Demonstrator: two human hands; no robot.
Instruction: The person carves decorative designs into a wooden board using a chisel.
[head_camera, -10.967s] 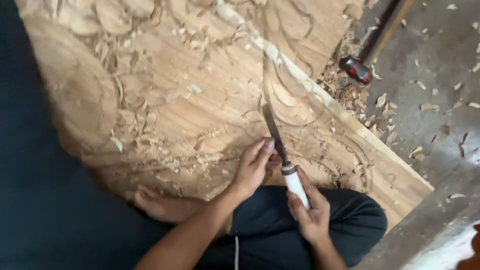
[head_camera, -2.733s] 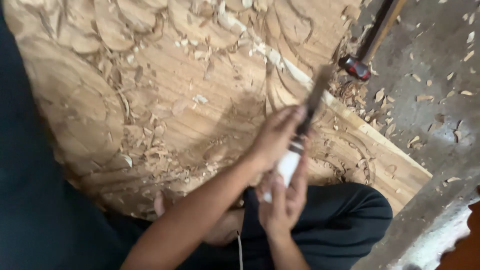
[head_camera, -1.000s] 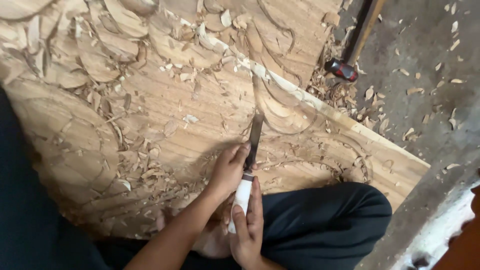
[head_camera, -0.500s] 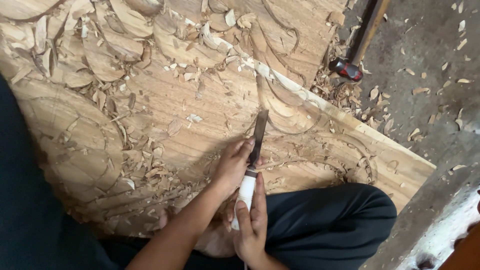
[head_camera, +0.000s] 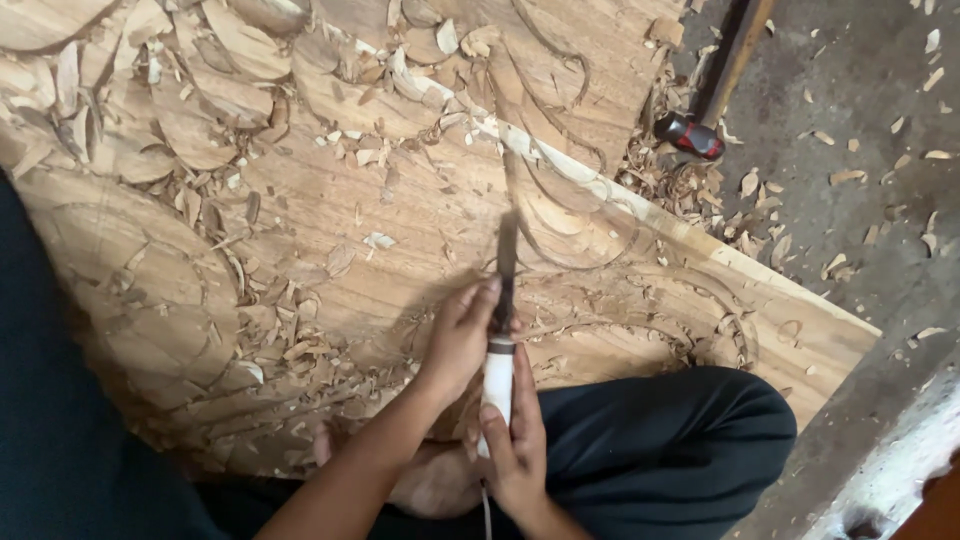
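A broad carved wooden panel spreads out beyond and to both sides of the grip, its surface cut with curved relief lines and strewn with wood shavings. On the near side of the grip, a dark trouser leg lies folded against the panel's lower edge, and a bare foot rests just beside the wrists. Far beyond and to the right of the grip, off the panel on the grey floor, lies a tool with a red and black handle among scattered chips. At the grip itself, a chisel with a white handle and dark blade points away from the person, its tip on the panel's carved surface. The right hand is closed firmly around the white handle from below. The left hand sits just ahead of it, fingers curled against the blade near the ferrule, steadying it on the wood.
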